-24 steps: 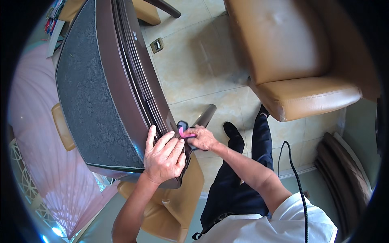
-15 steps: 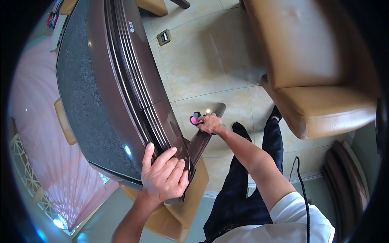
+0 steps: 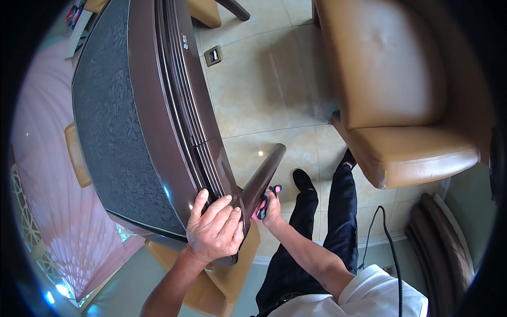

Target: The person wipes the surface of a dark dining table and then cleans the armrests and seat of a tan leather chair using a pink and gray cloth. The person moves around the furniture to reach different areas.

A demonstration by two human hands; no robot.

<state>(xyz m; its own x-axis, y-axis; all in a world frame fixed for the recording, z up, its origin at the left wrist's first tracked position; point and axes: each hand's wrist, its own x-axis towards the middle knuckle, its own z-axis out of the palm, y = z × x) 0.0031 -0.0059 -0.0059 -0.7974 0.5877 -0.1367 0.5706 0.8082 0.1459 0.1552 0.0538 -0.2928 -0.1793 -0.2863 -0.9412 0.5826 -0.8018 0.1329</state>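
Observation:
My left hand [image 3: 215, 226] lies with fingers stretched out on the corner of the glossy brown table [image 3: 153, 113]. Below that corner, my right hand [image 3: 272, 210] is closed around a pink and dark cloth-like piece [image 3: 261, 209], mostly hidden by the fingers. Hand and piece are against the side of a brown table leg [image 3: 267, 169], close to where it joins the table. A dark patterned panel [image 3: 108, 121] covers the table's top.
A tan leather chair [image 3: 396, 79] stands at right, with my feet and legs just left of it. Another tan chair [image 3: 211, 288] is under the near table end. A small socket box [image 3: 213, 56] sits on the tiled floor. A black cable [image 3: 388, 238] hangs at right.
My right hand has slid along the table leg toward the table, carrying the pink and dark piece. My left hand stays on the table corner. The view has shifted slightly.

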